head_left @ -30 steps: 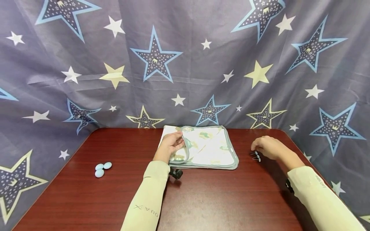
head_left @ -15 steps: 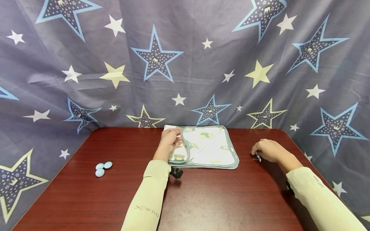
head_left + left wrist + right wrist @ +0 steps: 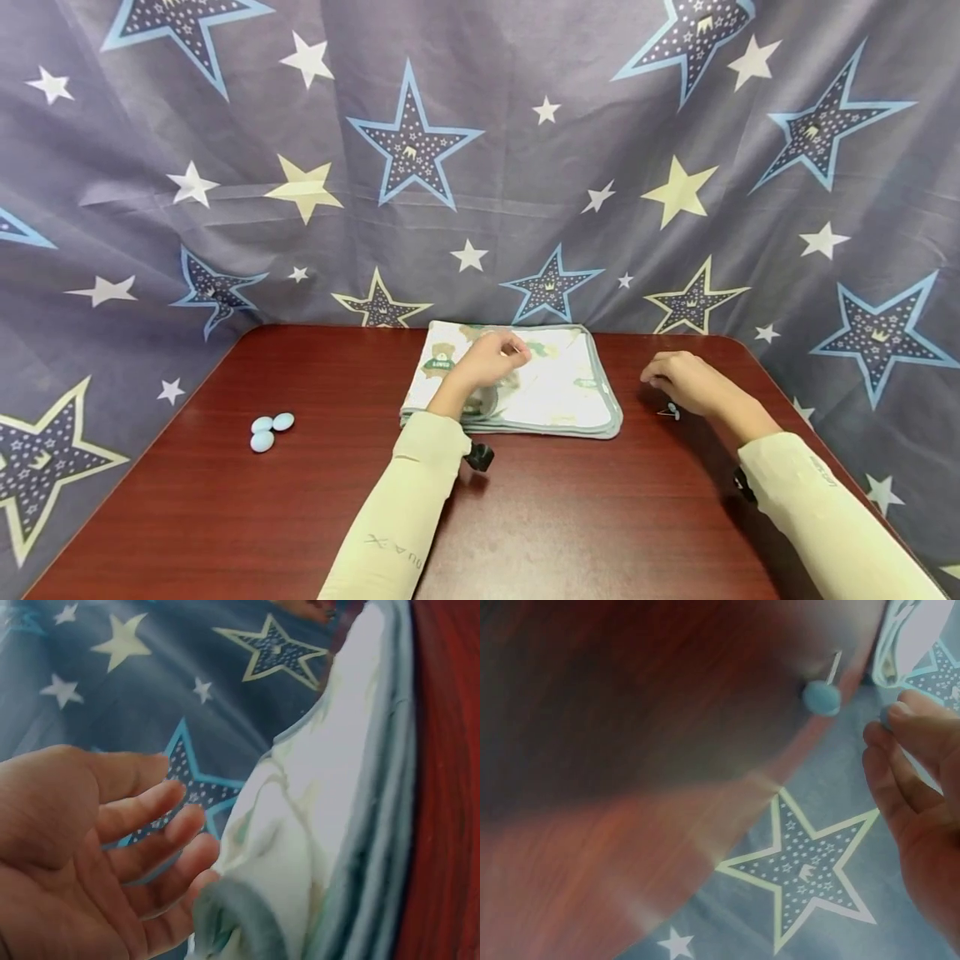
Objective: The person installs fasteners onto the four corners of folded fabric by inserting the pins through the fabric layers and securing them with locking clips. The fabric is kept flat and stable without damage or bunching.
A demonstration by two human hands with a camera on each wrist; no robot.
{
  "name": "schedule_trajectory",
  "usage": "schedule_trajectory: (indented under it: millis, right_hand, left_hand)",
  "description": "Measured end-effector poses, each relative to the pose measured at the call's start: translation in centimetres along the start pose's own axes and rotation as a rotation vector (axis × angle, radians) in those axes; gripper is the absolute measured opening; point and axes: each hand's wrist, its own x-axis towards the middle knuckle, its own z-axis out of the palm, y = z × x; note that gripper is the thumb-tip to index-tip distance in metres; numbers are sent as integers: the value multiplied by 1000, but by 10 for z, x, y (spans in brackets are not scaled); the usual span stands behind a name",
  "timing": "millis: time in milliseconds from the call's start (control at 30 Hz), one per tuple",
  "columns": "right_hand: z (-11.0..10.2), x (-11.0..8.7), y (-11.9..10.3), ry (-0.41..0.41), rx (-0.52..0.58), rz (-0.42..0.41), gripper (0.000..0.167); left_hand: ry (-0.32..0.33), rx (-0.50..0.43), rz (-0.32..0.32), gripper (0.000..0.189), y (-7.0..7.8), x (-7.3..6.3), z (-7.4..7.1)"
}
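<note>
In the head view, my left hand (image 3: 491, 360) is over a folded cloth (image 3: 558, 392), white with bear prints and grey-green binding. Its fingers are loosely bent and grip nothing; the left wrist view shows the fingertips beside a raised, curled edge (image 3: 244, 911) of the cloth. Over the right part of the table, my right hand (image 3: 686, 382) pinches a small blue-headed pin (image 3: 886, 716) between thumb and fingertips, mostly hidden by them. Just below that hand lie blue-headed pins (image 3: 673, 411) with thin shafts; the right wrist view has one such pin (image 3: 822, 697) on the table.
Three pale blue oval pieces (image 3: 262, 441) lie grouped on the left of the dark red wooden table (image 3: 555, 517). Behind the table's far edge hangs a grey curtain (image 3: 495, 167) printed with stars. The cloth sits along that far edge, near the middle.
My left hand has moved right across the cloth, and bear prints now show on its left part. My right hand has picked up a pin and shifted slightly left, with fewer pins below it.
</note>
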Motion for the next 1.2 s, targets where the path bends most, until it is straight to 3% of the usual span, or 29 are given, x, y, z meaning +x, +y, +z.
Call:
schedule_trajectory:
  millis: [267,433,600,933,1200]
  right_hand:
    - [5,13,-9,97,-18,-44,18]
    - [6,17,-15,97,-11,-8,19]
    - [6,23,-21,111,-9,-24,18]
    - [9,29,-31,72,12,-26,19]
    - [11,34,-39,74,23,-17,19]
  left_hand:
    - [-300,132,168,21,15,-5,18]
    - [-369,262,195,24,27,-7,33]
    - [-434,388,198,29,39,-9,44]
    - [-450,602,168,36,51,-16,62]
    - [-407,694,222,15,53,-16,68]
